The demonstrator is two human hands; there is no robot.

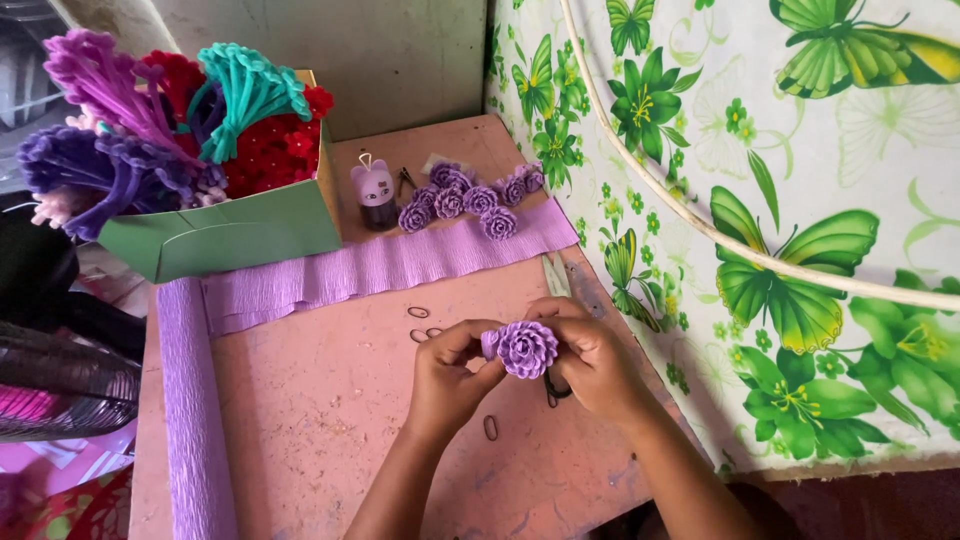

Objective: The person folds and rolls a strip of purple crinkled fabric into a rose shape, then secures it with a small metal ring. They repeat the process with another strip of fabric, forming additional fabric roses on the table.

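— Pink and scuffed, the worn wooden tabletop is taking up most of the view, with a butterfly-and-leaf printed green cloth hanging along its right edge. What are the hands doing?

— Both are pinching a rolled purple crepe-paper flower and holding it up off the tabletop, bloom facing the camera. The left hand is gripping its left side with thumb and fingertips; the right hand is closing round its right side and back. A black elastic loop is hanging under the right hand, probably kept handy for binding the stem.

— And the other flowers?

— A cluster of finished small purple paper roses is lying beyond the held flower, at the far end of the tabletop, just past an unrolled strip of lilac crepe paper. A small lilac bottle with a cartoon face is standing left of that cluster.

— Any room to move?

— Directly below the flower the wood is carrying only a few small dark rubber bands. Far left of it, a lilac crepe roll is running along the table edge. A green cardboard box of purple, teal and red pipe-cleaner stems is crowding the far-left corner, likely parked out of reach of the working hands.
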